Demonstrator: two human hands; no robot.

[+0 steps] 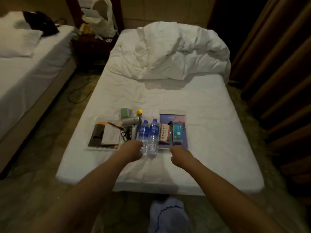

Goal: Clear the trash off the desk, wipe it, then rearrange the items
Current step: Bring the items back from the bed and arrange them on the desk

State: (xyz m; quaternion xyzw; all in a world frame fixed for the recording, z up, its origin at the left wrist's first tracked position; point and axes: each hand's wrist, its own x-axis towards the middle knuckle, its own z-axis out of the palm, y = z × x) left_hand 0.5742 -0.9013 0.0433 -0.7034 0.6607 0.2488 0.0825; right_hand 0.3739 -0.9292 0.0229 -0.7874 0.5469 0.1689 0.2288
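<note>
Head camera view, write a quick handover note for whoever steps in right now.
Left hand: fingers curled at the base of the left clear plastic water bottle; grip not clearly visible.
Right hand: curled by the near edge of the purple booklet; whether it holds anything is unclear.
Items lie in a row on the white bed sheet, two bottles side by side.
No desk in view; whether it has been cleared or wiped cannot be judged.

Bed sheet [193,115] and duvet [176,52]: white. Two clear bottles [149,137]: blue caps and labels. Booklet [173,130]: purple; small jar [139,113]: yellow lid.
</note>
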